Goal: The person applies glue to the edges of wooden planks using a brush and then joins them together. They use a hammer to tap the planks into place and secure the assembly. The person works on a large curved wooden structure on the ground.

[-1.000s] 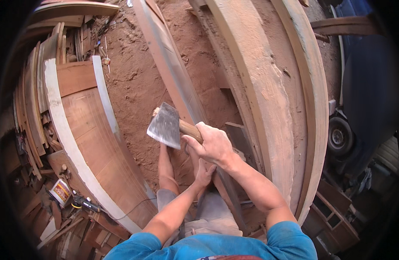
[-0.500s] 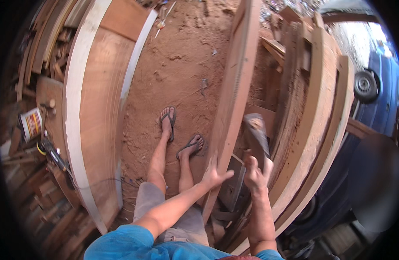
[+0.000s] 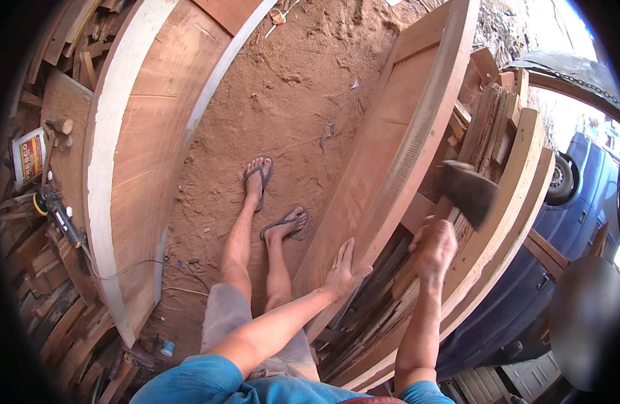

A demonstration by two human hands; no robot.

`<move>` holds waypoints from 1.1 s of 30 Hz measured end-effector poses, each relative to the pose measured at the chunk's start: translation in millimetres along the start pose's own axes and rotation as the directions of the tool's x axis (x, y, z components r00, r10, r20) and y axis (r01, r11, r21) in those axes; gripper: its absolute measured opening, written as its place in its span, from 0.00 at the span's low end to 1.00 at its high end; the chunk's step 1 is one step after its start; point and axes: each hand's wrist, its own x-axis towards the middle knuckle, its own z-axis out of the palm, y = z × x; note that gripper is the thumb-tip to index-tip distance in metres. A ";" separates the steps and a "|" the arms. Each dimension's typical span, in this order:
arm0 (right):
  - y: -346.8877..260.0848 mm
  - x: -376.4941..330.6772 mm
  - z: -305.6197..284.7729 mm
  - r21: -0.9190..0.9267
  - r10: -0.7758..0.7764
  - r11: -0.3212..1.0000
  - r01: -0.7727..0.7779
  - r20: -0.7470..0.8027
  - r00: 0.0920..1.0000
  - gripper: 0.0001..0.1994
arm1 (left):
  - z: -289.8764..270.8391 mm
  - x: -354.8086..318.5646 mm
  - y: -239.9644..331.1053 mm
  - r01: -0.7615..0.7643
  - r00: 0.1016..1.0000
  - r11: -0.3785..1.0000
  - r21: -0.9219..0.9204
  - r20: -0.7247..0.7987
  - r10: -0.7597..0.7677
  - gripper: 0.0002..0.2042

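A brown wooden door (image 3: 407, 111) stands on its long edge just right of my feet, leaning so its panelled face shows. My left hand (image 3: 347, 271) rests on it near the close end, fingers stretched flat against the face and thumb over the edge. A rough, scored band runs along that upper edge. To the right of the door, my right hand (image 3: 435, 248) is closed round the short wooden handle of a hatchet (image 3: 472, 194). Its dark, slightly blurred blade is raised over the stacked boards, apart from the door.
A second door with white edges (image 3: 111, 151) stands at left. Beyond it lie scrap wood, a paint tub (image 3: 28, 158) and a corded power tool (image 3: 59, 214). Long beams (image 3: 501, 222) are stacked at right, beside a blue vehicle (image 3: 571, 192). Sandy ground (image 3: 283, 87) lies between the doors.
The hatchet has swung up and to the right, its blade turning sideways. The near door has tilted to show more of its face, with my left hand still on it. The view has shifted.
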 end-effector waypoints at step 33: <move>-104.7 284.4 -2.2 0.018 0.067 0.998 -0.065 -0.404 0.912 0.22 | 51.8 24.9 13.4 0.092 0.955 0.980 0.178 0.262 -0.137 0.59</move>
